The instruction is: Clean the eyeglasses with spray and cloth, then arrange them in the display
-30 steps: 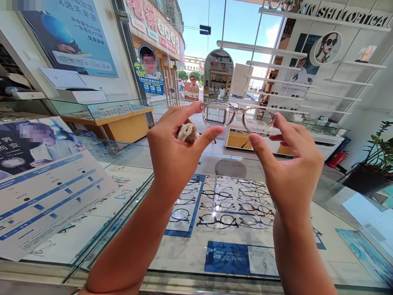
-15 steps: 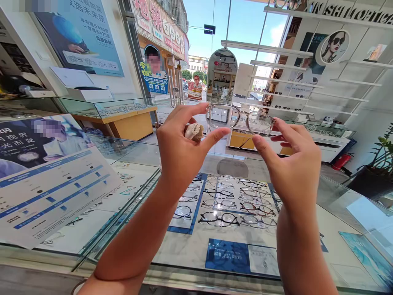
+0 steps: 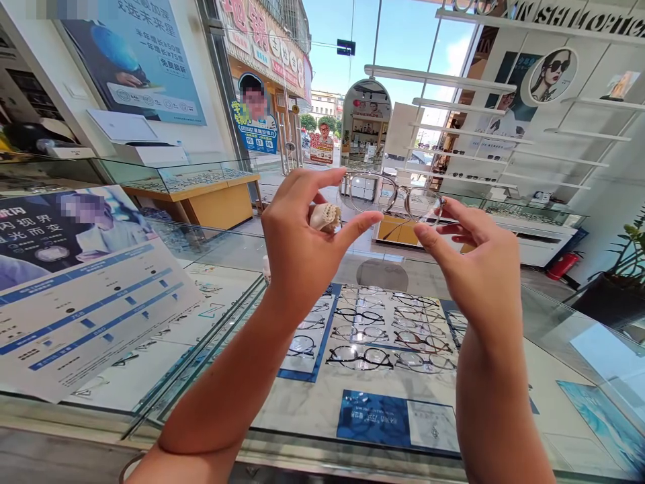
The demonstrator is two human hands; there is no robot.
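I hold a pair of clear-framed glasses (image 3: 390,197) up at eye level over a glass display counter (image 3: 242,282). My left hand (image 3: 302,245) pinches the left rim between thumb and forefinger, and a small crumpled beige cloth (image 3: 325,216) is tucked in the same hand. My right hand (image 3: 478,265) grips the right end of the frame with thumb and fingertips. Both hands are closed on the frame.
Under the counter glass lie rows of several eyeglass frames (image 3: 373,329) on white and blue trays. A lens poster (image 3: 75,282) leans at the left. White wall shelves (image 3: 494,128) stand at the right, a potted plant (image 3: 625,269) at the far right, a street window behind.
My hands have drawn slightly closer together and the glasses have turned a little, so they look narrower. The view has shifted slightly to the left.
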